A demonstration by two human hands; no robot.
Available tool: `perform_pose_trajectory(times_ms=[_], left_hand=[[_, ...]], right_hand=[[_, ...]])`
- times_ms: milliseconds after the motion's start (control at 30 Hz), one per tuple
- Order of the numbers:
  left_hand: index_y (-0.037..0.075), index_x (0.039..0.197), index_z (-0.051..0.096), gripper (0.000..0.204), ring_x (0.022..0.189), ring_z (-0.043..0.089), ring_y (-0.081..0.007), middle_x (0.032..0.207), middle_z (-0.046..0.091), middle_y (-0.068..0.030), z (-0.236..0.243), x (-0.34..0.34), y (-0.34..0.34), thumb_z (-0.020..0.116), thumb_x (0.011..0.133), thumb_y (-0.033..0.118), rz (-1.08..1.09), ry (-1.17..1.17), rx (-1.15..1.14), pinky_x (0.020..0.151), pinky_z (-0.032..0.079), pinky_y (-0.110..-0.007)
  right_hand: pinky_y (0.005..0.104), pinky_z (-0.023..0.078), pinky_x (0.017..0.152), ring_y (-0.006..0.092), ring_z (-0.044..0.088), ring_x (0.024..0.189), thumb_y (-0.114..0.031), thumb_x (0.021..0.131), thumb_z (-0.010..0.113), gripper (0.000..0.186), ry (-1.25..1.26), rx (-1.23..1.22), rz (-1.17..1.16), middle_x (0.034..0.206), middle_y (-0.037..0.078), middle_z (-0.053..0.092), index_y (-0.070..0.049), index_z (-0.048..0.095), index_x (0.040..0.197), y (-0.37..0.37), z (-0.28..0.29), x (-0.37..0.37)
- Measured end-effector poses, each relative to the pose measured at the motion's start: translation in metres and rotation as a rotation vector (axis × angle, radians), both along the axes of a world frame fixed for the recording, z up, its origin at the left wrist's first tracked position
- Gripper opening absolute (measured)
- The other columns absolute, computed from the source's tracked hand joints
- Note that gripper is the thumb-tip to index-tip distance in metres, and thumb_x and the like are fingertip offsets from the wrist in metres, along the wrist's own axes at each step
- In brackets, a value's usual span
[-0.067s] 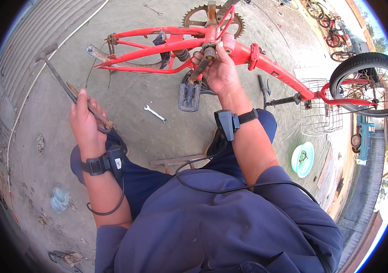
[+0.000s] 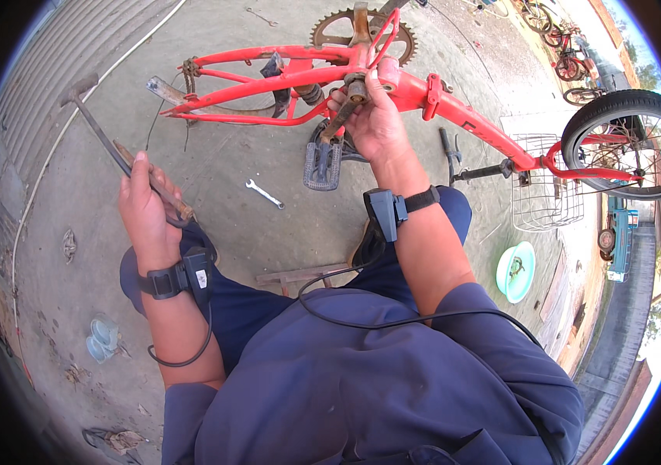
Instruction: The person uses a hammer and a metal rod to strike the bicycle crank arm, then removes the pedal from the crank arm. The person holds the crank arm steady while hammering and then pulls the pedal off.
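Note:
A red bicycle frame (image 2: 307, 76) lies across the floor in front of me, its chainring (image 2: 408, 46) on the far side. My right hand (image 2: 381, 128) is closed around the near crank arm (image 2: 340, 122), close to where it meets the frame; the thumb points up beside the axle end. From that crank hangs a black pedal (image 2: 321, 167). Out to the left, my left hand (image 2: 144, 200) grips a hammer (image 2: 96, 132) by its handle, head up and away from me. A short rusty metal rod (image 2: 182, 207) is held in the same hand, against the handle.
A wrench (image 2: 264, 194) lies on the concrete between my hands and the pedal. The front wheel (image 2: 631, 139) and wire basket (image 2: 543, 205) are at the right. A pale green basin (image 2: 516, 271) stands nearer me. A wooden piece (image 2: 299, 273) lies between my legs.

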State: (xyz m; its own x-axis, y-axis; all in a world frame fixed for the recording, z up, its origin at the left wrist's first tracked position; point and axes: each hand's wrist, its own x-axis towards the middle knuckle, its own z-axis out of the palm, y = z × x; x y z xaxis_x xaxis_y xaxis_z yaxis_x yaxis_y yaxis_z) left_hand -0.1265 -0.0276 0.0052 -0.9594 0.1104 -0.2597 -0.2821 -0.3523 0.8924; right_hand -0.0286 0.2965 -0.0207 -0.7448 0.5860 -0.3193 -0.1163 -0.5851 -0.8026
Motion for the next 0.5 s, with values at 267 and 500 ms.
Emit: perform_pose_trajectory(times_ms=[267,500], left_hand=[[0.013,0.088,0.051,0.025,0.056,0.046,-0.0084,0.07,0.048,0.0018,0.0017,0.0006,0.0003,0.061,0.105,0.028,0.005,0.0,0.006,0.052,0.042,-0.028],[0.013,0.089,0.051,0.025,0.057,0.046,-0.0085,0.07,0.047,0.0018,0.0019,0.0013,0.0009,0.061,0.106,0.029,0.004,0.004,0.003,0.053,0.042,-0.028]], right_hand=[[0.0466,0.056,0.095,0.0297,0.07,0.097,-0.044,0.104,0.058,0.044,0.095,-0.061,-0.036,0.103,0.016,0.07,-0.002,0.065,0.116,-0.002,-0.0058,-0.0055],[0.0442,0.055,0.088,0.0282,0.07,0.091,-0.046,0.105,0.055,0.043,-0.004,0.0,-0.036,0.099,0.013,0.072,-0.005,0.066,0.112,-0.0007,-0.0041,-0.0029]])
